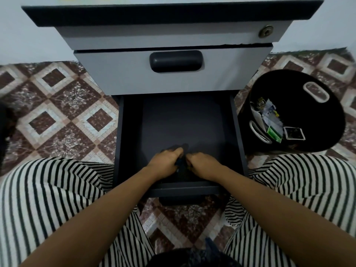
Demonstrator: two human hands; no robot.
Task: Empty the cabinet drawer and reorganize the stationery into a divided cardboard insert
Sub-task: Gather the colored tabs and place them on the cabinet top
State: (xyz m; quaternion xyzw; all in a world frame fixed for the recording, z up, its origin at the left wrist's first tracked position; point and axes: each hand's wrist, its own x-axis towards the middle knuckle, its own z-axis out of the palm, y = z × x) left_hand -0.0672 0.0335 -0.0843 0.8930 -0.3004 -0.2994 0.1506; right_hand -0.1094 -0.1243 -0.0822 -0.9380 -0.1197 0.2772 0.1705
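The cabinet's bottom drawer (131, 135) is pulled out toward me, and its dark floor shows nothing but a small dark crumpled thing (181, 164) near the front wall. Both hands are inside the drawer at that spot. My left hand (165, 162) grips the dark thing from the left with curled fingers. My right hand (202, 163) grips it from the right. What the dark thing is I cannot make out; it looks like cloth. No cardboard insert is in view.
A black bin (308, 132) stands on the tiled floor right of the drawer, holding paper scraps, a green packet and a small framed card. Above the open drawer is a shut grey drawer with a dark handle (176, 61). My striped trouser knees flank the drawer.
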